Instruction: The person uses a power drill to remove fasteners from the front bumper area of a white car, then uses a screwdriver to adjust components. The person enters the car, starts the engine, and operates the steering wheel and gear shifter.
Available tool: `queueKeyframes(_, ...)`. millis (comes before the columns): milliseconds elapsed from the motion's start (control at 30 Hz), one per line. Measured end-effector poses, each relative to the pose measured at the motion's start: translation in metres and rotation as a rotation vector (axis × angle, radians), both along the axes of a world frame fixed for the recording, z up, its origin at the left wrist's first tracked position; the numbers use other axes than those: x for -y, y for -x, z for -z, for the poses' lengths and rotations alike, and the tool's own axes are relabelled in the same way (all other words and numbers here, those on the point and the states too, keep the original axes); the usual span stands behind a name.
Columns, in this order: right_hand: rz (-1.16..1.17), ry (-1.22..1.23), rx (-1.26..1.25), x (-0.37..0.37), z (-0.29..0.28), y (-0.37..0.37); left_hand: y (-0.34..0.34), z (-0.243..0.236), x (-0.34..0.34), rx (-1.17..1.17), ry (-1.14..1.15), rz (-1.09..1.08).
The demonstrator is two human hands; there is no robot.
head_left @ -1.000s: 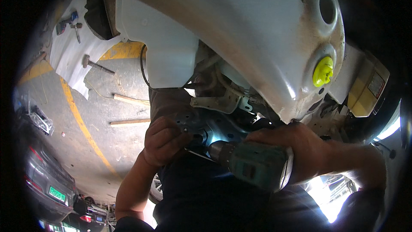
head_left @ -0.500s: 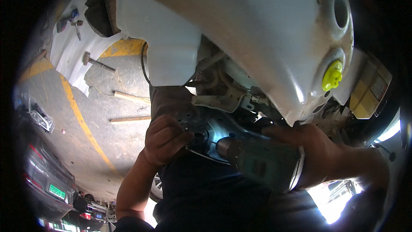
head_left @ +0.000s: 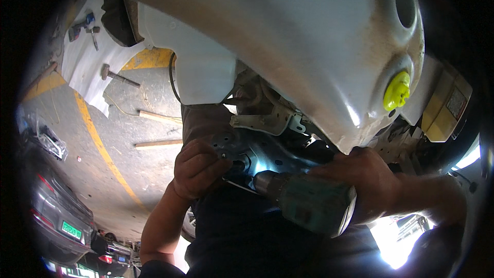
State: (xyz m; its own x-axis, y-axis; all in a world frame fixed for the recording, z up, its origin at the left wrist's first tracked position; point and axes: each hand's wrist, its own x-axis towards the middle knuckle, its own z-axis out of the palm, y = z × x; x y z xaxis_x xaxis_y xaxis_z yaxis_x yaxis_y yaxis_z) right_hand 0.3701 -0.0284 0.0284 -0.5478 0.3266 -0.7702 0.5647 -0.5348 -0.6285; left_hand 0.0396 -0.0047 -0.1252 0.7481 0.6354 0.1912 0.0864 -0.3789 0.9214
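My left hand (head_left: 198, 170) is closed on the edge of a dark metal plate (head_left: 280, 152) with holes, below the car's body. My right hand (head_left: 368, 175) grips a teal cordless drill (head_left: 311, 201). The drill's chuck points left at the plate beside my left fingers, and its light shines on the metal; whether the bit touches is hidden. Above my hands are a silver body panel (head_left: 329, 46) with a yellow-green plug (head_left: 396, 91), a pale bracket (head_left: 262, 122) and a translucent reservoir (head_left: 200, 77).
A dark car (head_left: 56, 216) is parked at lower left. On the floor lie a white sheet (head_left: 85, 72), another power tool (head_left: 81, 28), hammers (head_left: 118, 78) and wooden strips (head_left: 157, 144). A yellowish box (head_left: 440, 118) sits at right, near a black curved part.
Half a second ago my right hand and the drill shifted right; since then they have moved slightly back left. My left hand stays on the plate.
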Motion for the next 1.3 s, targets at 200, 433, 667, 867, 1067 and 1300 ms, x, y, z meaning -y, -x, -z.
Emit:
queueKeyframes(200, 0.109, -0.077, -0.086, 0.007, 0.013, 0.002, -0.001, 0.0, 0.003, -0.004, -0.015, -0.03)
queueKeyframes(433, 0.182, -0.113, -0.101, 0.014, 0.012, 0.004, -0.002, 0.002, -0.001, 0.003, -0.033, 0.005)
queueKeyframes(667, 0.205, -0.103, -0.107, 0.024, 0.014, 0.003, -0.002, 0.001, -0.002, 0.007, -0.022, 0.016)
queueKeyframes(867, 0.19, 0.084, -0.016, 0.016, 0.008, 0.0, 0.001, 0.001, 0.0, 0.008, -0.008, 0.001)
queueKeyframes(1067, 0.139, 0.146, -0.057, 0.013, 0.011, 0.0, 0.003, 0.002, 0.003, -0.016, -0.002, 0.0)
queueKeyframes(1300, 0.18, 0.046, -0.082, 0.012, 0.008, 0.002, 0.002, 0.001, -0.002, 0.018, 0.015, 0.024)
